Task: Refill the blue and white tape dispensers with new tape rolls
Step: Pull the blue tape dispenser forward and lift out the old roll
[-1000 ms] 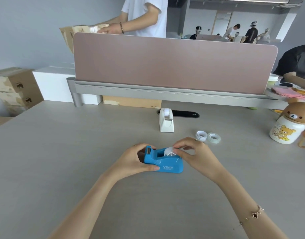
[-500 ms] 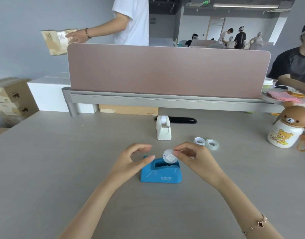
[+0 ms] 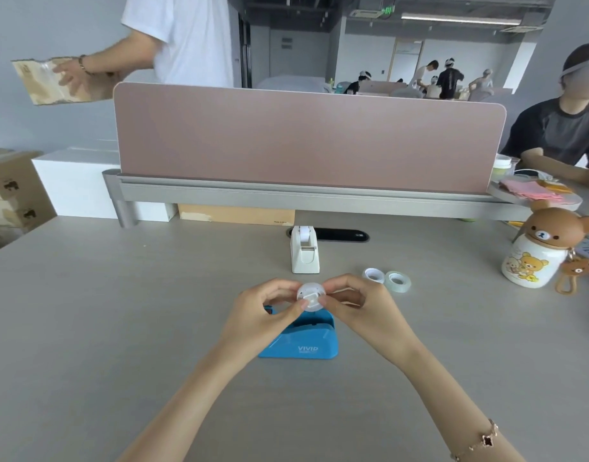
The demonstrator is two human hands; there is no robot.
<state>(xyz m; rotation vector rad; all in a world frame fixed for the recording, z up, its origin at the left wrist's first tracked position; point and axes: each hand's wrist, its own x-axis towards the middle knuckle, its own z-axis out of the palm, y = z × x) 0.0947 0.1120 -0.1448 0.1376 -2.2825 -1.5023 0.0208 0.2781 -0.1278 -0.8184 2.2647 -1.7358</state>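
Both hands, left and right, pinch a white spool just above the blue dispenser, which lies lengthwise left-right on the near desk, its flat face toward the camera.

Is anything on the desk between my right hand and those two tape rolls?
Nothing visible: bare desk separates the right hand from the tape rolls. Both hands, though, hold the white spool above the blue dispenser.
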